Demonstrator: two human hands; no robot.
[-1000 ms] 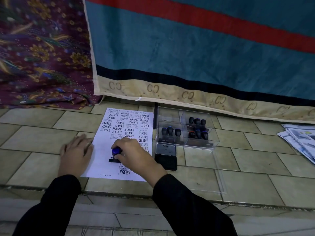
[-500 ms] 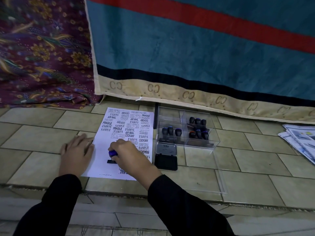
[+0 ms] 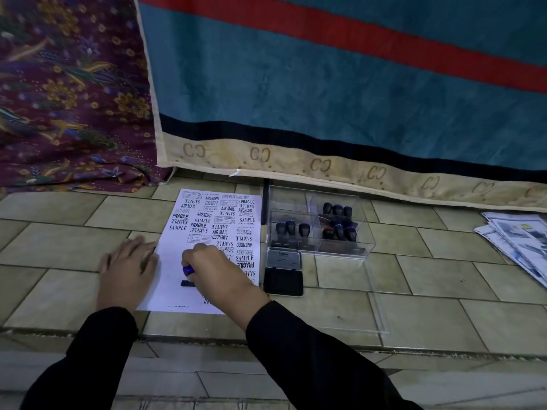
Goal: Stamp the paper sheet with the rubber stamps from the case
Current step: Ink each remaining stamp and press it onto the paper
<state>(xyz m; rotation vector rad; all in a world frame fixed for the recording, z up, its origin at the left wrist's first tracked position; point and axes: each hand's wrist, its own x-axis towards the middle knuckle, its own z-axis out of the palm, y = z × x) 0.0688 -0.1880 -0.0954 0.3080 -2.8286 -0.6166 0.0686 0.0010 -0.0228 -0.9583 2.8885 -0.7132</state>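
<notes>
Tiled floor [image 3: 444, 276], right hand [image 3: 220, 275] is gripping the stamp [image 3: 188, 270] on the paper sheet [image 3: 170, 288], flat left hand [image 3: 127, 272] is pinning it, so I'd be pressing straight down, no rocking.

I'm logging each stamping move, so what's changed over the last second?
The right hand, gripping the blue-topped stamp, shifted a little to the person's left and nearer across the paper sheet; nothing was taken up or released. The left hand stayed flat on the sheet's left edge; the case and ink pad did not move.
</notes>
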